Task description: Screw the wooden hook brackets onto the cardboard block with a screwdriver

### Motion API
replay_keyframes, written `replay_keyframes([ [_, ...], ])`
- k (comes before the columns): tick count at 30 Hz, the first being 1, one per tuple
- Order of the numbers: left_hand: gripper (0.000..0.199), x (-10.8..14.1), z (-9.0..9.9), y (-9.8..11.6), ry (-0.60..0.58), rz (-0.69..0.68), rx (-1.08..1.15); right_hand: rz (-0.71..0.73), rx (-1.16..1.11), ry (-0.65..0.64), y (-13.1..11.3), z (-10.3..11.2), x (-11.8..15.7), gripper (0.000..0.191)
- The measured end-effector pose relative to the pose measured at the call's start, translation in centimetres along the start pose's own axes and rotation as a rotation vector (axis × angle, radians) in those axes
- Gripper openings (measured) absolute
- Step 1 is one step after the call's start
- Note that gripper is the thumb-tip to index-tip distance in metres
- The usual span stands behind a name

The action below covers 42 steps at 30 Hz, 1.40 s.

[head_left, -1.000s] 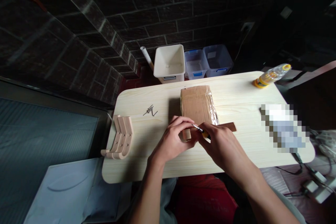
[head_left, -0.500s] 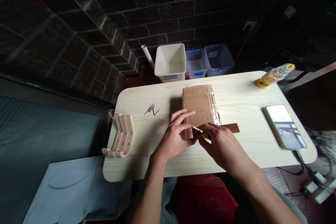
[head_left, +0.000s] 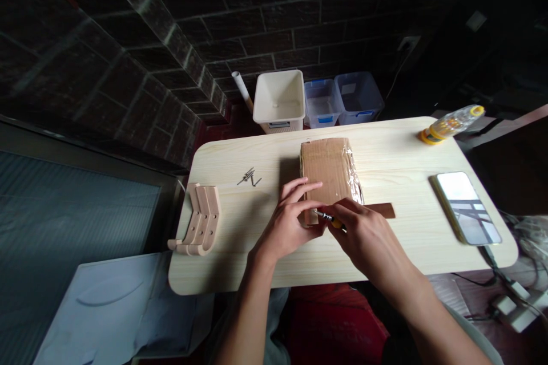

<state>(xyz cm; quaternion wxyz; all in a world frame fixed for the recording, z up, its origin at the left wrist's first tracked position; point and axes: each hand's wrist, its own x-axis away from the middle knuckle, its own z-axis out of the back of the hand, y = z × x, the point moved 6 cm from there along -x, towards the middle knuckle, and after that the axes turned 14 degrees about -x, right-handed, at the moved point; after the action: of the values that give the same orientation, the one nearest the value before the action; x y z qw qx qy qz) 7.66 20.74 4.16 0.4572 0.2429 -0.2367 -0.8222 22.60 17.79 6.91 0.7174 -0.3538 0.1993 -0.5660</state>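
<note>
Three hooked wooden pieces [head_left: 205, 217] sat side by side at the left end of our bench [head_left: 411, 251], holes made in them and no screws that we could see in those holes. A little heap of loose dark screws [head_left: 249, 175] lay apart from them, so that lot looked unused. The busy spot was the near edge of the cardboard box [head_left: 327, 165], where the screwdriver [head_left: 325, 216] had its tip down by a small pale wood block [head_left: 311, 217]. Honestly, we couldn't tell if a screw was in there or how deep, so no clue how far that bit had got.

Our right hand [head_left: 368, 234] had its grip closed round the driver's yellow and dark handle. Our left hand [head_left: 280, 228] had thumb and forefinger curled round the tip area, other fingers spread toward the box; whether it was pinching anything, we couldn't tell.

Texture-wise: the box was plain brown, kinda creased, with shiny clear tape wrinkled down its right side. A flat reddish-brown strip [head_left: 385, 210] poked out past our right hand. The hooked pieces looked smooth and pale, bent midway and curling up at the near end, and the bench top had light wood grain and rounded corners.
</note>
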Motion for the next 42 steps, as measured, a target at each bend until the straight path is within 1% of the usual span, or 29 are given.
replay_keyframes([
  [3,0.034,0.01,-0.04,-0.1,-0.008,0.001,0.0,0.015,-0.005,-0.014,-0.01,-0.17,0.02,0.02],
  [7,0.031,-0.01,-0.03,-0.15,-0.008,0.001,0.001,0.031,0.027,-0.023,0.21,-0.39,0.11,0.018],
  [15,0.025,0.11,-0.01,-0.13,-0.017,-0.008,-0.019,0.115,0.25,-0.008,-0.07,-0.27,0.14,0.012],
  [18,0.026,0.24,-0.02,-0.15,-0.014,-0.009,-0.023,0.181,0.302,-0.031,-0.43,-0.42,0.17,0.014],
  [21,0.026,0.37,-0.01,-0.22,-0.002,-0.007,-0.011,0.222,0.337,-0.025,-0.53,-0.48,0.23,0.017],
  [30,0.032,0.55,-0.09,-0.47,0.018,-0.015,0.008,0.298,0.314,-0.016,-0.51,-0.58,0.25,0.016],
  [34,0.028,0.59,-0.07,-0.5,0.024,-0.018,0.004,0.301,0.305,-0.008,-0.43,-0.61,0.26,0.016],
  [42,0.029,0.64,0.06,-0.5,0.014,-0.023,0.0,0.346,0.326,-0.058,-0.25,-0.83,0.08,0.024],
])
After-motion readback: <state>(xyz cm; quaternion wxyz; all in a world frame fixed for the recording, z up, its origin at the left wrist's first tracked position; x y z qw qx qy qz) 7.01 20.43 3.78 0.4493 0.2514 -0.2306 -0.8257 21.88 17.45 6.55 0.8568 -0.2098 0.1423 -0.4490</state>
